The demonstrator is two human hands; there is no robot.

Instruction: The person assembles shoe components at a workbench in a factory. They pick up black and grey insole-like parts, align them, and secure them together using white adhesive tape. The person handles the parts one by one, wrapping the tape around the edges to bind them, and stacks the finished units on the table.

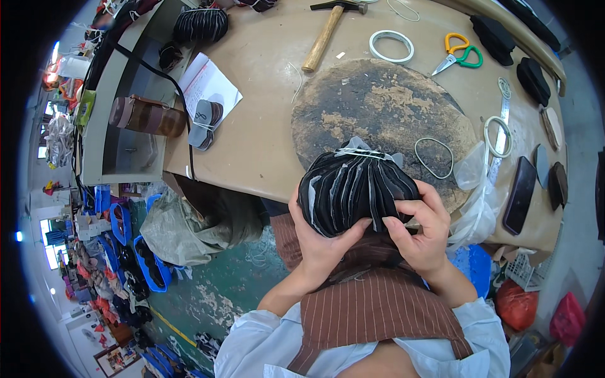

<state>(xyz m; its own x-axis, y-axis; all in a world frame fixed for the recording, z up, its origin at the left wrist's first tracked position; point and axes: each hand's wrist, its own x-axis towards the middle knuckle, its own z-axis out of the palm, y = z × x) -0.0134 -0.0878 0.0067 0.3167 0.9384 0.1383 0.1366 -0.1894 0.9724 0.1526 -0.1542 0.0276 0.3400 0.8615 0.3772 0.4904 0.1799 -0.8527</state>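
Observation:
Between my two hands is a thick bundle of black cut pieces (350, 189) with pale edges, tied near its far end by a whitish band. My left hand (321, 242) wraps its left side, thumb along the near edge. On the right, my right hand (423, 230) grips the bundle, its thumb and fingers at the near right edges of the layers. The bundle sits over the near edge of a worn round board (384, 107). A loose rubber band (433, 157) lies on the board, just beyond my right hand.
Farther back are a wooden-handled hammer (324, 38), a tape roll (391, 46) and scissors (459, 53). Rightward lie a phone (520, 195), another ring-shaped roll (498, 137) and a clear plastic bag (472, 211). Leftward are a bottle (151, 116), paper (208, 85) and a small banded stack (205, 124).

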